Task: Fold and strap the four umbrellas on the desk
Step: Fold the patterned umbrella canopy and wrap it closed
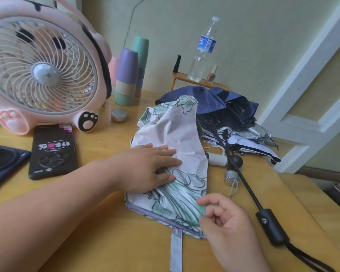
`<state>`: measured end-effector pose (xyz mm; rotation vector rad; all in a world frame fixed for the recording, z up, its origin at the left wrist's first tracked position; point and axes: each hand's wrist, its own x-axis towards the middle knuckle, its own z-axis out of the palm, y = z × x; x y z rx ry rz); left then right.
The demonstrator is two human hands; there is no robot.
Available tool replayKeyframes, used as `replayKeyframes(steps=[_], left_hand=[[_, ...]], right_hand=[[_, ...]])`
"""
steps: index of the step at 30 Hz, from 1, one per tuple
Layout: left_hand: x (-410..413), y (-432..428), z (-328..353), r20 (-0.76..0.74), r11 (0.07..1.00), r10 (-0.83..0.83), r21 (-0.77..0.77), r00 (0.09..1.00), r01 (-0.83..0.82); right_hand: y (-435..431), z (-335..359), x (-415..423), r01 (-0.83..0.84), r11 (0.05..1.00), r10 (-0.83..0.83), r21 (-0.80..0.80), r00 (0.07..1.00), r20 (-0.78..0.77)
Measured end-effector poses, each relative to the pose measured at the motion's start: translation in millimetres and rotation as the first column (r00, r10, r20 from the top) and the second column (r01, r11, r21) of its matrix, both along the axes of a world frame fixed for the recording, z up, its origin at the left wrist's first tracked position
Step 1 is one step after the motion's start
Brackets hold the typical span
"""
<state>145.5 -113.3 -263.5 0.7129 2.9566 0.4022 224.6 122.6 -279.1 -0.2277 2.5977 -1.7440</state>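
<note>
At six o'clock, your flat left hand [145, 167] presses the floral umbrella [177, 130]; your right hand [228, 226] pinches its edge. None looks strapped yet.

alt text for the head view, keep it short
A left hand presses flat on a white, green-leaf-printed umbrella canopy on a yellow wooden desk, while the right hand pinches its near edge. Dark umbrellas lie behind.

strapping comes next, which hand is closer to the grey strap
Right. The right hand pinches the edge of the floral umbrella beside the grey strap; the left hand presses flat farther up.
</note>
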Motion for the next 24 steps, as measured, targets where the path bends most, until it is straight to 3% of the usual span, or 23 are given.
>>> replayKeyframes(steps=[5, 9, 12, 14, 15, 17, 20, 22, 24], left_hand=[[2.5, 0.8, -0.8, -0.012, 0.997, -0.03, -0.073, 0.999, 0.029], [3.3, 1.2, -0.5, -0.015, 0.996, -0.03, -0.086, 0.999, 0.028], [4.6, 3.1, 0.3, -0.029, 0.996, -0.027, -0.085, 0.999, 0.024], [4.7, 4.9, 1.0, -0.03, 0.995, -0.025, -0.097, 0.999, 0.022], [3.9, 5.1, 0.0, -0.031, 0.995, -0.023, -0.1, 0.999, 0.02], [3.3, 5.5, -2.0, -0.049, 0.995, -0.026, -0.102, 0.998, 0.021], [4.8, 6.5, -4.3, -0.097, 0.995, -0.062, -0.083, 0.993, 0.054], [4.7, 5.1, -6.5, -0.112, 0.995, -0.095, -0.045, 0.989, 0.09], [3.6, -3.9, -5.8, -0.088, 0.983, -0.097, 0.146, 0.991, 0.109]], right_hand=[[-3.2, 0.3, -0.8, 0.056, 0.997, -0.057, 0.06, 0.998, 0.013], [-8.1, 7.8, -0.3, 0.094, 0.973, -0.117, 0.212, 0.988, 0.1], [-10.7, 23.8, -3.8, 0.047, 0.884, -0.125, 0.466, 0.983, 0.138], [-16.7, 37.8, -7.7, 0.094, 0.768, -0.108, 0.634, 0.994, -0.016], [-22.4, 42.7, -11.1, 0.168, 0.74, -0.081, 0.651, 0.983, -0.162], [-40.3, 48.6, -23.4, 0.227, 0.838, -0.033, 0.496, 0.929, -0.369], [-71.8, 42.6, -51.5, 0.035, 0.942, 0.054, 0.333, 0.965, -0.256], [-79.5, 22.2, -69.3, -0.007, 0.907, 0.094, 0.42, 0.978, -0.187], [-75.7, 1.6, -74.7, 0.006, 0.823, 0.111, 0.568, 0.979, -0.171]])
